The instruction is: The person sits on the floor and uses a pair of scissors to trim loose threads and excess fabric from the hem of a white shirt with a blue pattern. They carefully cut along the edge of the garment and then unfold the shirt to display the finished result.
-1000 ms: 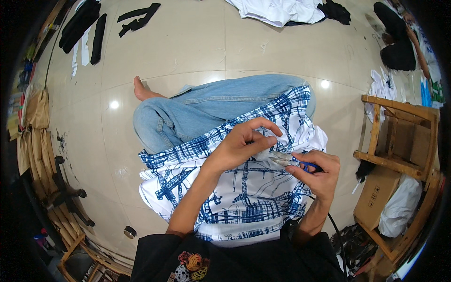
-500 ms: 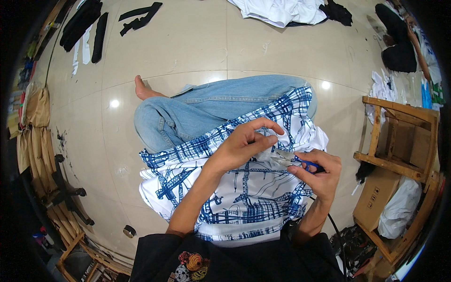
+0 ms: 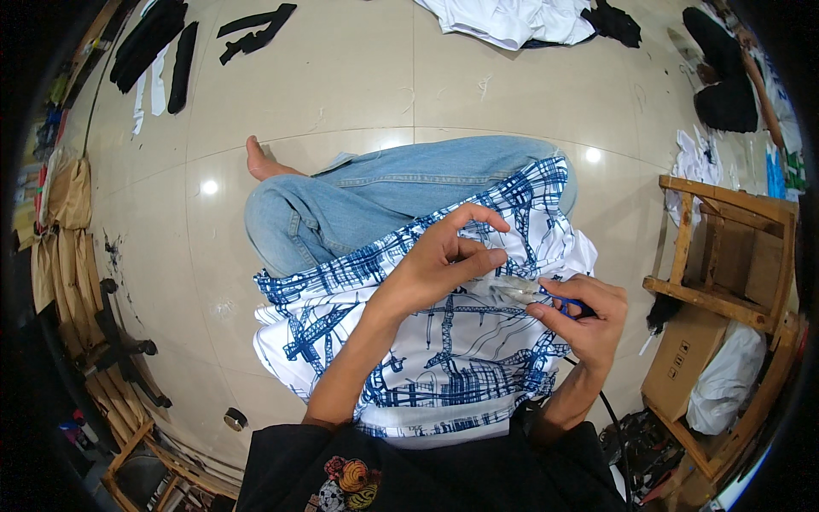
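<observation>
A white garment printed with blue crane-like line drawings [image 3: 444, 341] lies bunched across my lap over blue jeans. My right hand [image 3: 589, 311] grips a small pair of thread snips [image 3: 570, 305] by the blue handle, its pale, blurred blades pointing left. Just up and left of the blades, my left hand [image 3: 444, 260] hovers over the cloth with curled fingers. Its index finger arches above the thumb, and the other fingers fold in under it. Whatever they pinch, thread or cloth, is too small or hidden to make out.
Black and white fabric strips [image 3: 162, 60] lie on the tiled floor at far left. White cloth [image 3: 512, 21] is heaped at the top. A wooden stool [image 3: 725, 196], a cardboard box [image 3: 682, 354] and a white plastic bag [image 3: 725, 375] stand right. Another person [image 3: 725, 94] sits at far right.
My right hand has shifted slightly right and down with the snips. My left hand's index finger has lifted a little; the garment lies as before.
</observation>
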Tool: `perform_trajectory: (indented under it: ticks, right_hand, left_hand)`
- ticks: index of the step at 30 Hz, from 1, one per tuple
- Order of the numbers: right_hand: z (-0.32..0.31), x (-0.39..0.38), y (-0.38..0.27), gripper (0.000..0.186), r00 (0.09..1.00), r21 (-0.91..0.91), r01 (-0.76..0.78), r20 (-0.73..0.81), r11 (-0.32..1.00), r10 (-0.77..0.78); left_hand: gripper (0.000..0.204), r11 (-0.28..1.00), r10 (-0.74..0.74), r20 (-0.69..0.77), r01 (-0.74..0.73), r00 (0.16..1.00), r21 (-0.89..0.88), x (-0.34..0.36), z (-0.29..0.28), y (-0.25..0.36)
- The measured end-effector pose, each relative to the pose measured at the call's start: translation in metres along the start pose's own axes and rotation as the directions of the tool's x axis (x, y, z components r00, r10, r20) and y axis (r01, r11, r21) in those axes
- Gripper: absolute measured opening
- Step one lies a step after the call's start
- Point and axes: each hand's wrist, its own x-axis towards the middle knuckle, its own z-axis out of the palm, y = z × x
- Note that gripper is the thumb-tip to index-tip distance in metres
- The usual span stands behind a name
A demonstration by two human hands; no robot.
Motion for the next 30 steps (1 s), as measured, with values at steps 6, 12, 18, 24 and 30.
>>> perform_trajectory:
  ticks: [6, 12, 18, 24, 30]
  right_hand:
    - [0.0014, 0.0045, -0.0055, 0.031, 0.998, -0.055, 0.056, 0.017, 0.997, -0.055]
    - [0.0003, 0.0033, -0.0070, 0.032, 0.998, -0.078, 0.068, 0.015, 0.995, -0.067]
    - [-0.0009, 0.0029, -0.0026, 0.031, 0.996, -0.075, 0.091, 0.001, 0.993, -0.091]
    - [0.0010, 0.0046, -0.0050, 0.028, 0.997, -0.074, 0.074, 0.005, 0.994, -0.074]
    - [0.0013, 0.0061, -0.0048, 0.024, 0.995, -0.052, 0.100, -0.010, 0.994, -0.101]
  left_hand:
    - [0.030, 0.999, -0.021, -0.020, 0.020, 1.000, -0.050, -0.0015, 0.0000, 0.0021]
    - [0.030, 0.997, -0.077, -0.043, 0.076, 0.996, -0.019, -0.0020, 0.0016, 0.0062]
    - [0.032, 0.998, -0.065, -0.050, 0.063, 0.997, -0.030, -0.0011, 0.0024, 0.0036]
    - [0.033, 0.998, -0.057, -0.029, 0.056, 0.998, -0.037, -0.0004, 0.0007, 0.0005]
    - [0.034, 0.995, -0.097, -0.008, 0.097, 0.995, -0.009, -0.0005, 0.0005, 0.0055]
